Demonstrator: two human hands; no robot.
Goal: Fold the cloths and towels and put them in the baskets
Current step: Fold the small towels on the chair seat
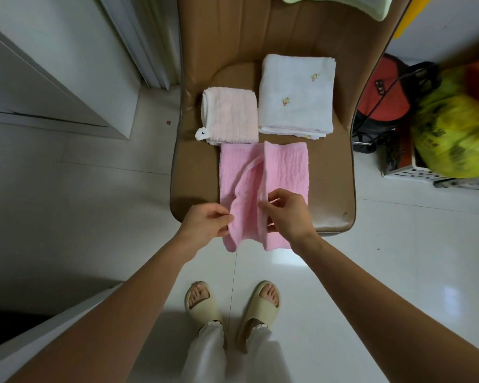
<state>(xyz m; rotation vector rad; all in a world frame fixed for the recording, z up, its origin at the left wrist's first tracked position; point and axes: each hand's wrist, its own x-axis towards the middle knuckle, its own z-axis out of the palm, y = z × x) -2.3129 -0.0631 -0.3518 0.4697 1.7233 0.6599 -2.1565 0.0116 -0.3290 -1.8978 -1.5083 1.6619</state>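
The left hand [209, 221], in the lower centre of the frame, is pinching the near left flap of a bright pink crinkled cotton cloth [284, 168] between thumb and curled fingers. The right hand [288, 214], just beside it, is gripping the near edge of the cloth's right flap in the same way, fingers closed around the raised fold. Both flaps are standing up slightly towards the middle, and the cloth's near end is hanging over the front edge of a tan padded leather chair seat [331, 189].

The rest of the pink cloth is lying flat on the seat, in the centre of the frame. Just above it, a folded pale pink ribbed towel with a white hanging tag [230, 116] is sitting at left, and a folded white towel with small yellow embroidered motifs [296, 95] is sitting at right, nearly touching it. A light green cloth [343, 4] is draped at the top edge of the frame.

Bare seat is showing on both sides of the pink cloth, more on the right. White tiled floor [398, 258] is lying open below and to the right. A white perforated plastic basket [415, 172] holding a yellow-green plastic bag [454, 134] is standing at the right edge, well apart from the hands.
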